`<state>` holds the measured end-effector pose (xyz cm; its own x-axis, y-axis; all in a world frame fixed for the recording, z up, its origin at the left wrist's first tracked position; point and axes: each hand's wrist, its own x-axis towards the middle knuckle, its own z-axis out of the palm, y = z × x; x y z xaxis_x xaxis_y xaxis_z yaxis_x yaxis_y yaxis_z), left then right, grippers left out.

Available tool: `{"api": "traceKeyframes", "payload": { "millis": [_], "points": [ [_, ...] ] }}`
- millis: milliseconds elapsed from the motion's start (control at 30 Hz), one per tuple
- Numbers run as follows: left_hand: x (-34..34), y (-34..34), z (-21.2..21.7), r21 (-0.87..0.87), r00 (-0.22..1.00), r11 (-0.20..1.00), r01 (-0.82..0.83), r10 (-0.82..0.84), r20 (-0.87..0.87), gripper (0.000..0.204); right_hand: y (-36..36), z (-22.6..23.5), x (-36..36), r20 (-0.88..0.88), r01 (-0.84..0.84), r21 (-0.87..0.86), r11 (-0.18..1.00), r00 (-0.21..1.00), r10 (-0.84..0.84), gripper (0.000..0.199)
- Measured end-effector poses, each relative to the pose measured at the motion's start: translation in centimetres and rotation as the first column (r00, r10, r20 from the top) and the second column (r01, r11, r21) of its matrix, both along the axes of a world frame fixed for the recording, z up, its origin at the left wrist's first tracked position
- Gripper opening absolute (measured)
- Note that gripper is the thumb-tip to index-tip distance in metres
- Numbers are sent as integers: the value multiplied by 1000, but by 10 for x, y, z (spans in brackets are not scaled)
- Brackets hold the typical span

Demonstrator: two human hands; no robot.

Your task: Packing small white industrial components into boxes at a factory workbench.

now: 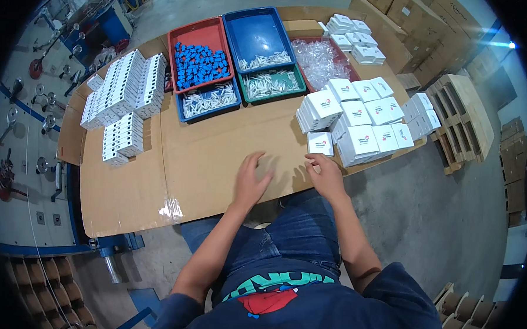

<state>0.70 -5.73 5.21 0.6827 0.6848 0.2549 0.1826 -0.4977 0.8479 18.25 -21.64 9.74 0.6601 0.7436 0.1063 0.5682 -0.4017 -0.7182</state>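
Observation:
My left hand [252, 183] hovers over the front part of the cardboard-covered table [217, 156], thumb spread from the fingers, with nothing in it. To its right, my right hand [325, 175] has its fingers bent and a little apart, and it holds nothing that I can see. Just beyond those fingertips lies a small white box [320, 144], at the near left corner of a block of stacked white boxes [358, 140]. Whether the fingertips touch that box I cannot tell.
Behind stand a red tray [171, 38] of blue pieces, blue [246, 24] and green [304, 90] trays of small white pieces, and a bin of clear plastic pieces [322, 60]. White blocks with dark holes [125, 91] are stacked left. Wooden pallets [462, 117] stand right.

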Motion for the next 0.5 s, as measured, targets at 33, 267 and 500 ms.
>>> {"api": "traceKeyframes", "payload": {
  "millis": [33,267,500],
  "points": [
    [25,2,6,-38,995,998,48,-44,89,57,3,1,-1,6,-4,3,1000,1000,4,24],
    [157,30,32,203,979,972,115,-146,145,113,-12,-26,-7,-111,-79,-83,993,991,70,25],
    [197,53,35,202,953,944,262,-285,99,129,-30,-71,-4,-266,142,132,981,959,-103,24]
  ]
}}
